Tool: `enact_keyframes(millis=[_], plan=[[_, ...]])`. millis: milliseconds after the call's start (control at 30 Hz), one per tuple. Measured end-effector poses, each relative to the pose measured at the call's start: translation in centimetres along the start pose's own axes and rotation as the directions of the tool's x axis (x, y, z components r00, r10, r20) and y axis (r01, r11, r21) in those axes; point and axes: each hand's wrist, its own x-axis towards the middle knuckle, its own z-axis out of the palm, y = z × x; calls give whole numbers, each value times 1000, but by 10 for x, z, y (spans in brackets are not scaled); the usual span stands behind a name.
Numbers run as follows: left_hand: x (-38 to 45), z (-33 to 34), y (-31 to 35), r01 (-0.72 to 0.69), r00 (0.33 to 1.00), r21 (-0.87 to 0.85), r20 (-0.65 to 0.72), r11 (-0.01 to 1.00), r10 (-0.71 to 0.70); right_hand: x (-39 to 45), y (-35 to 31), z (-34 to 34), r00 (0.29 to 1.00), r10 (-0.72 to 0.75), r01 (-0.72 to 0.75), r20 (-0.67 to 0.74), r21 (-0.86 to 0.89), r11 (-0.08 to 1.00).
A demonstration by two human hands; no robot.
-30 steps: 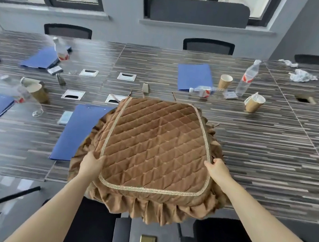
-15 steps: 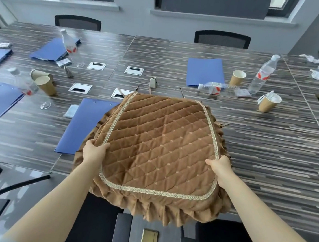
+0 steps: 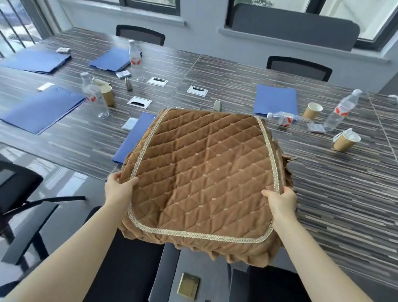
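Both hands clamped on the brown quilted seat cushion cover with gold braid trim (image 3: 203, 172), one at each side edge!

Left hand (image 3: 119, 187) pinches the left edge, thumb on top of the quilting and fingers tucked under the ruffle; right hand (image 3: 281, 201) does the same on the right edge, thumb lying over the braid. The cover hangs between them, its far part over the near edge of the dark striped wooden conference table (image 3: 332, 197), its near ruffled edge hanging out past the table above the black chair seat (image 3: 122, 271). A blue folder (image 3: 132, 138) lies partly under the cover's left side. Further left stands a clear plastic water bottle (image 3: 94, 97) just beside a brown paper cup (image 3: 107, 94).
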Motion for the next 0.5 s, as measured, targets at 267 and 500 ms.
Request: enact_keyframes(millis=[267,500], plan=[[-49,-168,-59,26,991,-156,-122,987,-45,-143,6,29,977,-160,150,141,75,986],[-108,-331,-119,-28,964,-270,-263,963,-45,-275,47,77,930,-177,149,321,110,983]])
